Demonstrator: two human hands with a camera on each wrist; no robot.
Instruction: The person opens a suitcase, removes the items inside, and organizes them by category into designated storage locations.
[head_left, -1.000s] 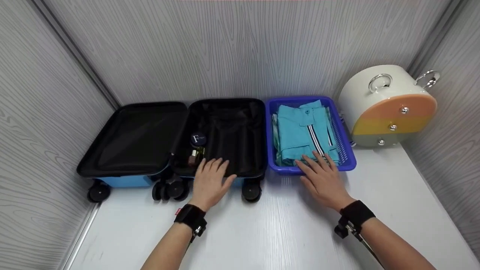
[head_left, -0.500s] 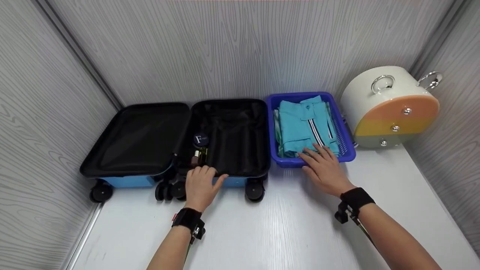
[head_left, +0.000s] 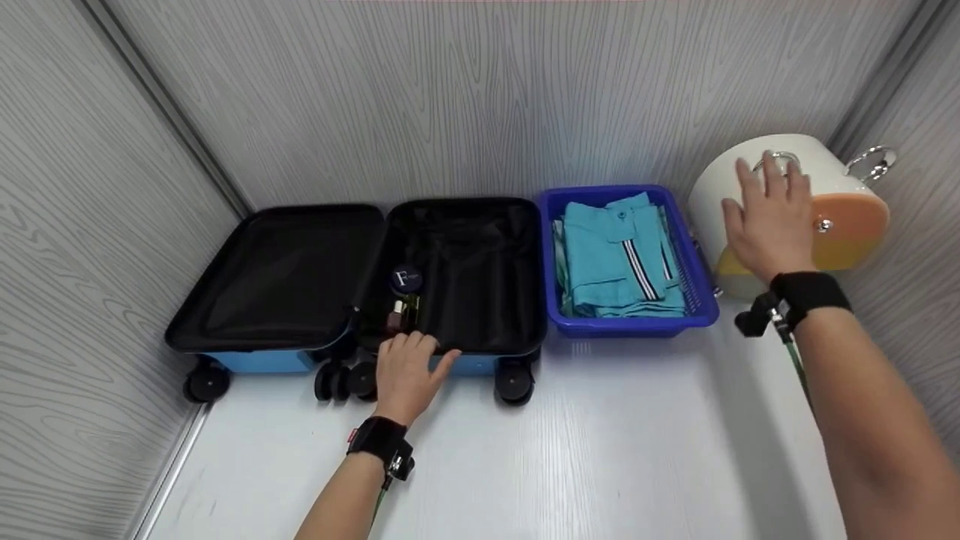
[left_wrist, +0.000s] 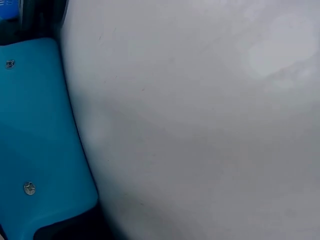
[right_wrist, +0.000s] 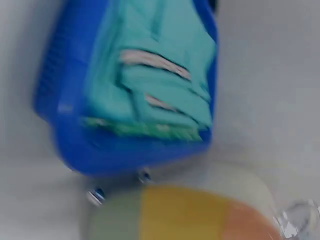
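My left hand rests at the front rim of an open suitcase, thumb held apart; its fingertips are hard to make out. Inside this half lie a round dark case marked F and a small bottle with a pale cap. My right hand is raised with fingers spread, in front of a white rounded drawer box with an orange, yellow and green front and metal ring handles. Whether it touches the box cannot be seen. Neither hand shows in its wrist view.
A blue basket with folded turquoise clothes stands between suitcase and drawer box. At the left lies the suitcase's other half. Black wheels stick out at the front of the white table. Grey panels enclose the back and sides.
My right hand has left the clothes basket's front edge and moved right and up to the drawer box. The left hand drew back slightly to the suitcase rim; the basket shifted a little back.
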